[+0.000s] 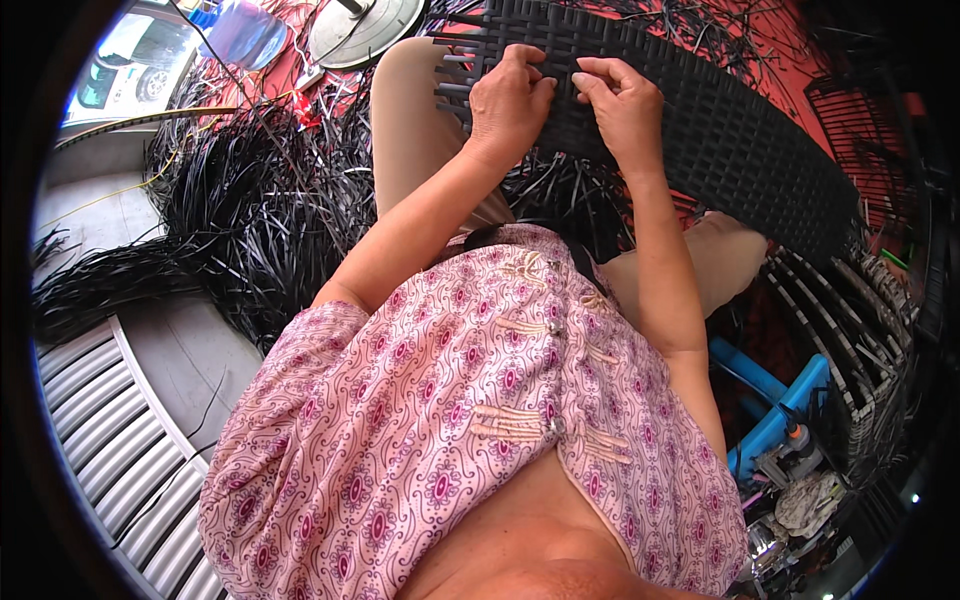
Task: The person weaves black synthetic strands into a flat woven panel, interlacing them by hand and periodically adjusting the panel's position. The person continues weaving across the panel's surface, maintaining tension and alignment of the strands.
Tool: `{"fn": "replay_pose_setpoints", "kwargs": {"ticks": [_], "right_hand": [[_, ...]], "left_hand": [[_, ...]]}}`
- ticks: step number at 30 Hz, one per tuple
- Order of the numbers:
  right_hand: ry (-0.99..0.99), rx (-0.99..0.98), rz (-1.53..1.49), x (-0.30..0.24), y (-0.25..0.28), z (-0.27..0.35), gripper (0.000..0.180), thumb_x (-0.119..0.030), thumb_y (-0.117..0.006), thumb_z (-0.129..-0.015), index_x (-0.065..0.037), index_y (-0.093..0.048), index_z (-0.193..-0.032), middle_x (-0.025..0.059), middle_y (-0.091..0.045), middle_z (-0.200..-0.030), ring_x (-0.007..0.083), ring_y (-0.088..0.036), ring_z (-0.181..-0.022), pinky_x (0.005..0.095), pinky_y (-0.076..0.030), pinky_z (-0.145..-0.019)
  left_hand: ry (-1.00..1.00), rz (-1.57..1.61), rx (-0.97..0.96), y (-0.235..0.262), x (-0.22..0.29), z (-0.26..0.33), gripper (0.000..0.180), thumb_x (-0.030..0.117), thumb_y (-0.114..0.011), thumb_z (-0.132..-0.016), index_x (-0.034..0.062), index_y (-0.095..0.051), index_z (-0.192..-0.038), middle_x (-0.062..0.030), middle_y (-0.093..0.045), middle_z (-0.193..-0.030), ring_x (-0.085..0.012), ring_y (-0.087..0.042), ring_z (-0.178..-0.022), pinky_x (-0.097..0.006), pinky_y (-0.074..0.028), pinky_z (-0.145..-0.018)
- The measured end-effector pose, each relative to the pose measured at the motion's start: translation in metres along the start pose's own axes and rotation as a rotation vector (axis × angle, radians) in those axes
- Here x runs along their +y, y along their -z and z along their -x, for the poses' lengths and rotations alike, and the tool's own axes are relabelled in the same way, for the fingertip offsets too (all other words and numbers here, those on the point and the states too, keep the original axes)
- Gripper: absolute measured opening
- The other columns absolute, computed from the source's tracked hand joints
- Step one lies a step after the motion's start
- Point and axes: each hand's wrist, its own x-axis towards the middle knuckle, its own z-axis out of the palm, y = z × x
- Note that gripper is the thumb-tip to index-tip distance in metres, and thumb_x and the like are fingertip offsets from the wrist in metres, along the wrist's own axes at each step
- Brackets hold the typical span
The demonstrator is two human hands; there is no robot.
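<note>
Across my knees lies a curved black woven panel of flat plastic strips. Bare rods stick out at its left end, by my left hand. My left hand rests over the weave near that end, its fingers curled and the thumb close to the index finger. A short way to the right, my right hand is bent over the weave with thumb and index finger pinched together. What lies between the fingertips of either hand is too small and dark to make out.
Loose black strips are heaped at my left and scattered on the red floor. A round grey base and blue water bottle stand at far left. Near right are a blue plastic frame and cluttered tools. A slatted grey seat is near left.
</note>
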Motion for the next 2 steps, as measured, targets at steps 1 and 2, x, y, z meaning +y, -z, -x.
{"fn": "replay_pose_setpoints", "kwargs": {"ticks": [1, 2], "right_hand": [[-0.005, -0.004, 0.001, -0.0002, 0.0020, 0.0010, 0.015, -0.008, -0.074, -0.087, -0.001, -0.076, -0.100, 0.0091, -0.076, -0.082, 0.0132, -0.071, -0.070, 0.0291, -0.058, -0.067], [-0.006, -0.002, 0.000, -0.0001, 0.0018, 0.0012, 0.015, -0.008, -0.074, -0.087, -0.001, -0.076, -0.100, 0.0091, -0.076, -0.082, 0.0132, -0.071, -0.070, 0.0291, -0.058, -0.067]], "left_hand": [[0.012, 0.021, 0.008, -0.0006, -0.0006, 0.0003, 0.035, 0.017, -0.076, -0.085, 0.0057, -0.061, -0.115, -0.0083, -0.074, -0.087, -0.0230, -0.072, -0.078, -0.037, -0.057, -0.073], [0.011, 0.020, 0.006, -0.0005, -0.0007, 0.0003, 0.035, 0.017, -0.076, -0.085, 0.0057, -0.061, -0.115, -0.0083, -0.074, -0.087, -0.0230, -0.072, -0.078, -0.037, -0.057, -0.073]]}}
